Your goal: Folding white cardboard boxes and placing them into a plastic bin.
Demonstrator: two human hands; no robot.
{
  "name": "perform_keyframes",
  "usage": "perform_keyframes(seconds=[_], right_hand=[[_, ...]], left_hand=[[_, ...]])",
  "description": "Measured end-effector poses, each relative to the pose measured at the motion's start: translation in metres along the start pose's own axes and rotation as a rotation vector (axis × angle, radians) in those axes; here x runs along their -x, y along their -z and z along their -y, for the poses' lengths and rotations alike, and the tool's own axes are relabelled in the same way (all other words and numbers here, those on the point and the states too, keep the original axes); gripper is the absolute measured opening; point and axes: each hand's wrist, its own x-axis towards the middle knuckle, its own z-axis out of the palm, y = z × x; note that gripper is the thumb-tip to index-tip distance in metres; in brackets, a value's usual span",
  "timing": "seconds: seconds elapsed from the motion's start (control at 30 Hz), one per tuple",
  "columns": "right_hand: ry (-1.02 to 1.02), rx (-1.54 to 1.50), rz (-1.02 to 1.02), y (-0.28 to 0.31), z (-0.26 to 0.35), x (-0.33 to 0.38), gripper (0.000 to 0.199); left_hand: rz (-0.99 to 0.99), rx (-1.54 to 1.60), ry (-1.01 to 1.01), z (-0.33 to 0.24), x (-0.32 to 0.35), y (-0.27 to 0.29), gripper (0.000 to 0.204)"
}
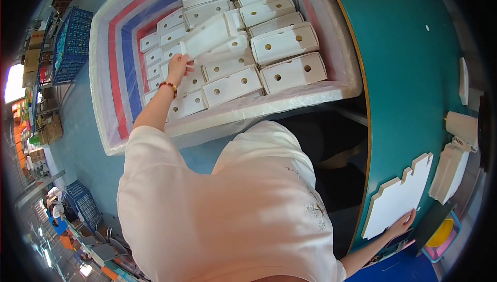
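My left hand [178, 68], wearing a beaded bracelet, reaches over a big lined bin [238, 110]. Its curled fingers are at the near corner of a slightly blurred white cardboard box [209, 34], tilted above the other boxes. Rows of white boxes [232, 86] with round holes in their ends fill much of the bin. At the lower right, my right hand [403, 224] lies at the edge of a flat white cardboard blank [396, 196] with a notched outline, its fingers extended along it. The blank rests on a green table [404, 75].
Along the table's far right side stand a white roll [462, 129] and a folded white carton piece [449, 172]. A yellow and pink tray [440, 238] sits at the lower right. Blue crates [72, 44] and shelving line the left, with another person [57, 209] in the distance.
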Motion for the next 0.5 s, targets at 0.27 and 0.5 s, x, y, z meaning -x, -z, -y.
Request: perform_keyframes(seconds=[0.27,0.5], right_hand=[[-0.008,-0.021,-0.003,0.005,-0.002,0.000,0.033],[-0.006,-0.006,0.007,0.002,-0.007,0.001,0.032]], left_hand=[[-0.240,-0.339,-0.077,-0.055,-0.108,0.000,0.024],[-0.205,-0.285,-0.061,-0.017,-0.126,-0.011,0.019]])
